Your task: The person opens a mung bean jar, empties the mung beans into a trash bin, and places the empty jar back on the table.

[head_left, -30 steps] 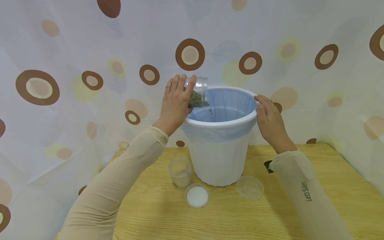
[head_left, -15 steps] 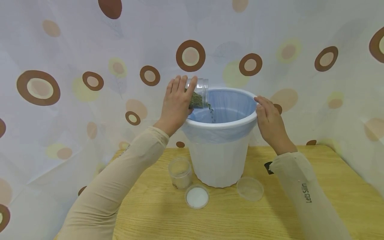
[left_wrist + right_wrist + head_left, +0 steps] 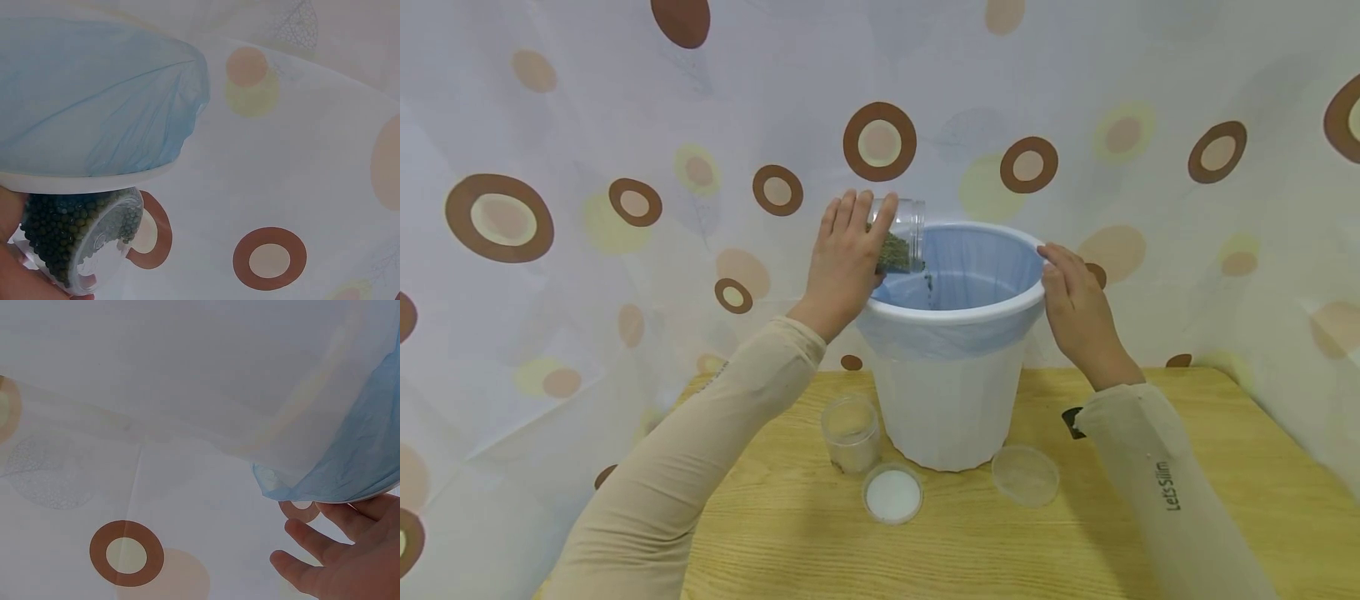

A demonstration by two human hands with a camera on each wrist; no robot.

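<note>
My left hand (image 3: 847, 262) grips a clear plastic jar (image 3: 910, 215), tipped on its side over the left rim of a white bin (image 3: 951, 408). Green mung beans (image 3: 895, 252) lie along the jar's lower side, and a thin trickle drops from its mouth into the bin. A blue bag (image 3: 977, 265) lines the bin and folds down outside under the rim. In the left wrist view, the jar's base (image 3: 103, 240) shows beans pressed against it. At the bin's right side, my right hand (image 3: 1078, 308) rests its fingers (image 3: 350, 519) against the rim, mostly extended.
On the wooden table (image 3: 820, 550), a second clear jar (image 3: 852, 437) stands left of the bin. A round lid with a white inside (image 3: 892, 496) lies in front, and a clear lid (image 3: 1026, 477) at the right. A patterned curtain (image 3: 700, 100) hangs close behind.
Beans keep trickling from the tilted jar; the falling stream was thicker half a second ago. Both hands hold nearly the same places, and the whole view has shifted very slightly.
</note>
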